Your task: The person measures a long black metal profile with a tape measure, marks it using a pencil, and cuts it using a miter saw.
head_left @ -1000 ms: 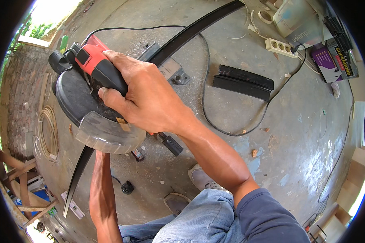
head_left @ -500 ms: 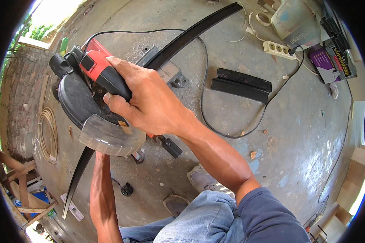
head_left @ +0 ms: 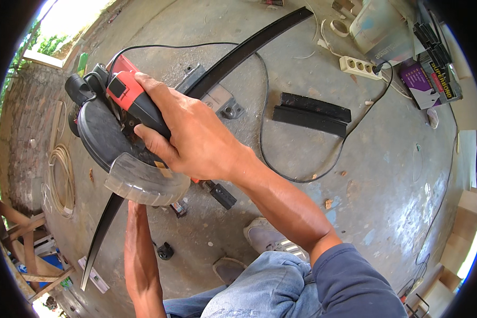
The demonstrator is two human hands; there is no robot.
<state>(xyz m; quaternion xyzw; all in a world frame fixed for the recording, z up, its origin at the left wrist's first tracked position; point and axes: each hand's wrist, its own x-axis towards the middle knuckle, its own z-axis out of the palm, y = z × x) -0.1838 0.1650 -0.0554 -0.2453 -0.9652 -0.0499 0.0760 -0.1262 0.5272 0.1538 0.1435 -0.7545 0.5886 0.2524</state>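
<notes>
My right hand (head_left: 188, 130) is wrapped round the red and black handle of a miter saw (head_left: 103, 132). Its thumb lies along the near side of the grip. A clear, dusty guard (head_left: 146, 180) hangs at the front of the dark round blade cover. Across the saw's grey base (head_left: 220, 98) runs a long black bar (head_left: 254, 45), sticking out at the far right and the near left. My left hand (head_left: 137, 208) reaches in beneath the guard, close to the bar; the guard and saw hide its fingers, so its grip does not show.
Two short black bar pieces (head_left: 312, 114) lie on the concrete floor to the right. The saw's black cord (head_left: 262, 106) loops round towards a white power strip (head_left: 360, 67). A loose plug (head_left: 165, 250) rests near my shoes (head_left: 262, 233). Coiled cable (head_left: 62, 180) lies by the brick wall.
My left forearm has shifted slightly to the right. The right hand keeps its hold on the saw handle, and the view has moved a little.
</notes>
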